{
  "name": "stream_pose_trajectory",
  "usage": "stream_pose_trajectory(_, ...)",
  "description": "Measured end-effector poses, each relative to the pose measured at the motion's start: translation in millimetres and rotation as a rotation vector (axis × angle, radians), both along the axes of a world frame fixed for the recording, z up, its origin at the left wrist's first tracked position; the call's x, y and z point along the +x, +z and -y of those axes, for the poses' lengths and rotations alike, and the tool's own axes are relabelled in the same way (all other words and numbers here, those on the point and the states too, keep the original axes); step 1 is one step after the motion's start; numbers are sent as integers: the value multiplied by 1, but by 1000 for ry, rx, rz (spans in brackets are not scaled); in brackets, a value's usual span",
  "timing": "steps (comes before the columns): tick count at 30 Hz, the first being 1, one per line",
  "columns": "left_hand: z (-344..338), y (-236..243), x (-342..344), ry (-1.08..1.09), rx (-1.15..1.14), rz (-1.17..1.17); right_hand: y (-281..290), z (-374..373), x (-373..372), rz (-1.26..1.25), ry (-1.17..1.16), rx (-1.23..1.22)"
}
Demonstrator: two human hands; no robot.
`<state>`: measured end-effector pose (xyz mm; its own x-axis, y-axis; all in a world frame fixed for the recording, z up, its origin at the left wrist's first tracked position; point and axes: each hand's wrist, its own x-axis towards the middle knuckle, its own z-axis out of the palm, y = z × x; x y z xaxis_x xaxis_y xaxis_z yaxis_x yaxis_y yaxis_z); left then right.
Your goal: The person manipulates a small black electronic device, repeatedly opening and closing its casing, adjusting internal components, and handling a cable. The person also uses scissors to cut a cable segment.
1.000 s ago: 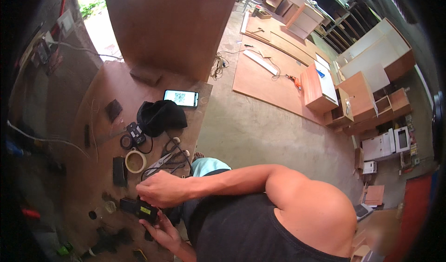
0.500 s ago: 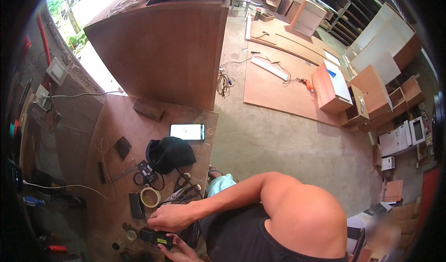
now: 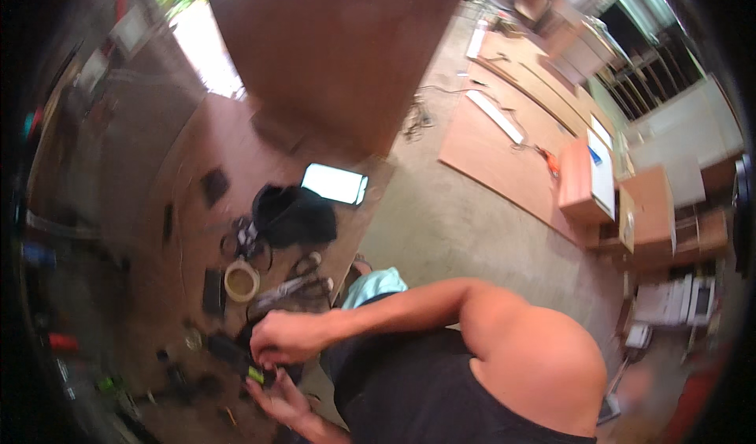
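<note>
A small black block with a yellow-green label [image 3: 256, 375] is at the workbench's near end, blurred by motion; its exact kind cannot be made out. My left hand [image 3: 282, 401] holds it from below, its fingers curled against the labelled end. Over the same block, my right hand [image 3: 290, 337] has its fingers bent and pinched together, touching or very close to its top. Whatever lies between those fingertips is hidden. Beside my right hand are a roll of cream tape [image 3: 242, 282], scissors [image 3: 287, 289] and a flat black piece [image 3: 213, 291].
On the workbench [image 3: 236, 141] lie a lit phone [image 3: 335, 183] and a black cloth item [image 3: 293, 217]. A large wooden cabinet [image 3: 323, 50] rises at the far end. Wood panels [image 3: 488, 160], an orange power drill [image 3: 549, 160] and a drawer box [image 3: 587, 180] are on the floor at right.
The whole view has tilted and shifted with my head, blurring the bench. My right hand has moved closer over the labelled end of the black block, which my left hand still holds.
</note>
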<state>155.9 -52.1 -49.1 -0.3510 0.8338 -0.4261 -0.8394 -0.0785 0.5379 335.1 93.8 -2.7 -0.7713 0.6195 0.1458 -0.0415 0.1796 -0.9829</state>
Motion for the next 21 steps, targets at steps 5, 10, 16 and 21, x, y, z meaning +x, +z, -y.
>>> stream_pose_trajectory(5,2,9,22,90,-5,-197,10,0,10,-10,-56,124)
stream_pose_trajectory(10,-1,18,33,148,-168,-225,4,1,16,114,-27,128)
stream_pose_trajectory(16,-9,26,47,250,-136,-227,4,-1,20,206,-36,40)
stream_pose_trajectory(21,-14,20,59,285,-145,-198,-4,-10,16,283,-49,-42)
